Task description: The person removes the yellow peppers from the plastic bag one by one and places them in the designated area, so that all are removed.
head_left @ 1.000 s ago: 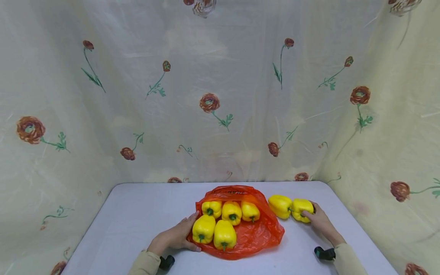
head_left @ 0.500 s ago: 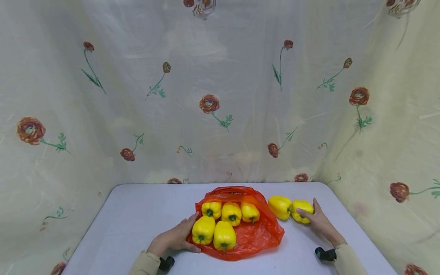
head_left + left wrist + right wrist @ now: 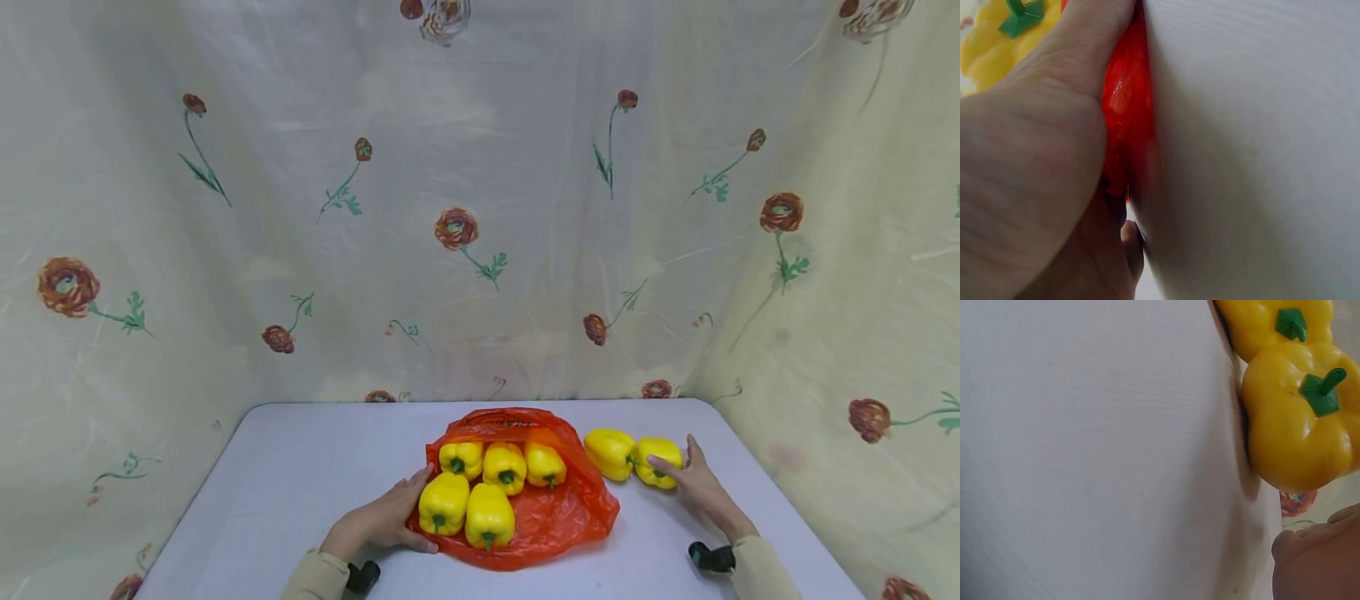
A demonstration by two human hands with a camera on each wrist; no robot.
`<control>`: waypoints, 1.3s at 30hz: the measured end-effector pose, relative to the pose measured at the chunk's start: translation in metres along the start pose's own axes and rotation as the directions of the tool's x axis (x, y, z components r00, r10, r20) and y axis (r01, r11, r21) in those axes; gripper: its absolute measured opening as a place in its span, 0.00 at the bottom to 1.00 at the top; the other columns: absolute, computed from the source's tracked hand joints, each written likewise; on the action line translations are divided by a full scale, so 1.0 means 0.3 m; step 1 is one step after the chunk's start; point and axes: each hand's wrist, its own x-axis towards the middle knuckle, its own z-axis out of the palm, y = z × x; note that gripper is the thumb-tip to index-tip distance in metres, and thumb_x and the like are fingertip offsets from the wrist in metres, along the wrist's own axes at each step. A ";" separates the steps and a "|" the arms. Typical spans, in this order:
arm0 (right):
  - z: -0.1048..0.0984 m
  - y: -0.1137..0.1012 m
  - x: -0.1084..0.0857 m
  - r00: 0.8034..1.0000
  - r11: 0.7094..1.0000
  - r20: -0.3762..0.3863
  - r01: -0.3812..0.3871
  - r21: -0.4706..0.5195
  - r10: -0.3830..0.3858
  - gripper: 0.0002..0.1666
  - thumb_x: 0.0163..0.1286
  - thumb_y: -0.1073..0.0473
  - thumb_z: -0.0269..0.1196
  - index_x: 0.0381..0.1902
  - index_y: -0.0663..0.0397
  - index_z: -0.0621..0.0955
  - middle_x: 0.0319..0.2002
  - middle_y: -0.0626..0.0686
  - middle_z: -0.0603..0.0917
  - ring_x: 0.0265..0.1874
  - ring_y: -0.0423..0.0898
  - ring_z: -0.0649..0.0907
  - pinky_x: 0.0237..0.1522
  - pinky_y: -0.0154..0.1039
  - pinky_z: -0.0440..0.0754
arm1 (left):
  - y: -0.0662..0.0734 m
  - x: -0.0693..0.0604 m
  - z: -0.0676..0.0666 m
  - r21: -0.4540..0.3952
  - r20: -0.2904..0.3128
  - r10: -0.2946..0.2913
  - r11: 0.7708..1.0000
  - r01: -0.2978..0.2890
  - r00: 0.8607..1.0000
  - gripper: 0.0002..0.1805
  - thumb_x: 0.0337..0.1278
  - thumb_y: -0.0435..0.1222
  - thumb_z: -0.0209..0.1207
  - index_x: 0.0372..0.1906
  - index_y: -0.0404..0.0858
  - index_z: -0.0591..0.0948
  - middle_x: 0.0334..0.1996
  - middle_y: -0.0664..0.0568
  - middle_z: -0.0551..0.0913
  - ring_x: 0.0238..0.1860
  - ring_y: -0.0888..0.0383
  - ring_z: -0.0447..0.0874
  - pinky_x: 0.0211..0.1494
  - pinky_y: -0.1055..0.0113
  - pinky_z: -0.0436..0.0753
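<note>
A red plastic bag (image 3: 558, 517) lies spread on the table, its mouth toward me. Several yellow bell peppers (image 3: 444, 504) sit in it, green stems facing me. Against the bag's left side rests my left hand (image 3: 386, 515), thumb and fingers spread; in the left wrist view red plastic (image 3: 1127, 94) shows between the thumb and fingers. Two more bell peppers (image 3: 611, 454) lie right of the bag. My right hand (image 3: 701, 483) is beside the rightmost bell pepper (image 3: 1300, 419), thumb and fingers spread wide; the right wrist view shows a gap between them.
The white table (image 3: 322, 450) has its back edge against a flower-print curtain (image 3: 480, 333), which also hangs on both sides. A black wrist camera (image 3: 711, 557) is worn on the right wrist, another (image 3: 363, 575) on the left.
My right hand has let go of the rightmost bell pepper; its fingers have lifted off and spread. The peppers, the bag and my left hand have stayed in place.
</note>
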 end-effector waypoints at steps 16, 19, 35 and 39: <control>-0.041 -0.182 -0.077 0.968 0.968 -0.157 0.218 0.124 -0.198 0.69 0.62 0.35 0.63 0.75 0.59 0.30 0.75 0.69 0.36 0.74 0.67 0.43 0.71 0.66 0.49 | 0.010 -0.010 -0.011 -0.012 -0.001 -0.012 1.000 0.012 1.000 0.65 0.40 0.61 0.68 0.77 0.40 0.44 0.77 0.45 0.49 0.76 0.40 0.49 0.76 0.41 0.51; -0.030 -0.239 -0.111 0.953 0.947 -0.153 0.284 0.150 -0.262 0.65 0.64 0.42 0.65 0.75 0.60 0.34 0.75 0.69 0.42 0.74 0.66 0.47 0.72 0.61 0.50 | 0.011 -0.009 -0.007 -0.011 0.003 -0.016 1.000 0.016 1.000 0.65 0.40 0.61 0.68 0.77 0.40 0.44 0.77 0.45 0.49 0.76 0.41 0.49 0.76 0.42 0.51; 0.172 -0.429 -0.237 0.878 0.852 0.006 0.463 0.245 -0.478 0.45 0.62 0.56 0.69 0.68 0.59 0.57 0.66 0.63 0.63 0.66 0.60 0.66 0.65 0.37 0.74 | 0.002 -0.003 0.002 0.006 -0.002 -0.004 1.000 0.004 1.000 0.65 0.41 0.61 0.67 0.77 0.40 0.44 0.77 0.46 0.50 0.75 0.42 0.50 0.77 0.43 0.50; 0.232 -0.447 -0.256 0.880 0.857 0.062 0.441 0.266 -0.472 0.44 0.62 0.57 0.69 0.68 0.58 0.58 0.66 0.65 0.64 0.66 0.62 0.66 0.68 0.59 0.66 | -0.001 -0.003 0.003 0.010 -0.002 0.000 1.000 0.000 1.000 0.65 0.41 0.62 0.67 0.77 0.40 0.44 0.77 0.46 0.49 0.76 0.43 0.50 0.77 0.43 0.50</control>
